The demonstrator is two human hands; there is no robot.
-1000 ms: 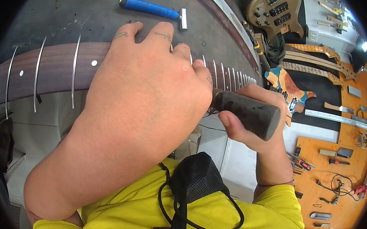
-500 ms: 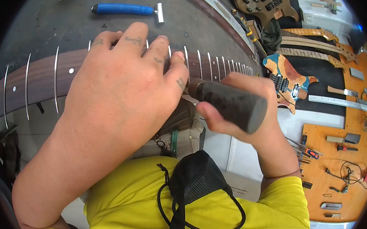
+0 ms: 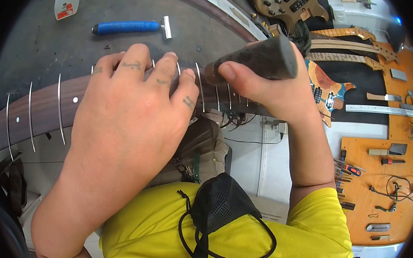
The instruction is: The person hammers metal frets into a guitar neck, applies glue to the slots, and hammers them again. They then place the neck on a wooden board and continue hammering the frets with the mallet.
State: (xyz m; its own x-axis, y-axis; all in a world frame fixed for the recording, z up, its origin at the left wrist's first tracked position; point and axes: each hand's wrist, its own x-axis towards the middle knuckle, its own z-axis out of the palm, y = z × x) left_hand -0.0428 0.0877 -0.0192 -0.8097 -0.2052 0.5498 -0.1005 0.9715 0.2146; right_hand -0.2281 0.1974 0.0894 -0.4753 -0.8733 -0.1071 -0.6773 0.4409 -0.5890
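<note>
Bears down on the neck (image 3: 39, 108) with the left hand (image 3: 130, 114), flat and spread, fingertips across the frets (image 3: 59, 109), closed around nothing. Grips the tool (image 3: 263, 58) in the right hand (image 3: 275, 94), clamped round the dark handle with the thumb on the near side. Hides the working end behind the left fingertips, so cannot tell what it touches. Finds the neck at the near edge of the worktop (image 3: 45, 49), running left to right. Beyond it, a blue hammer (image 3: 127, 26) and a bottle (image 3: 66, 5), both well apart from the hands.

Judged stiff and fairly light for its length, hard wood, unlikely to flex under a palm. Best pinned from above on bare board between frets, or taken round the edges. Probably sharp and easily knocked at the overhanging fret ends, so better to keep fingers off those. Looks rough enough on the handle not to slip.

Against half a second ago: has raised the tool from below the neck's near edge to over the board, butt now tilted up and right instead of down. Has kept the left hand on much the same stretch of frets. Has shifted the view, bringing the bottle in at the top
</note>
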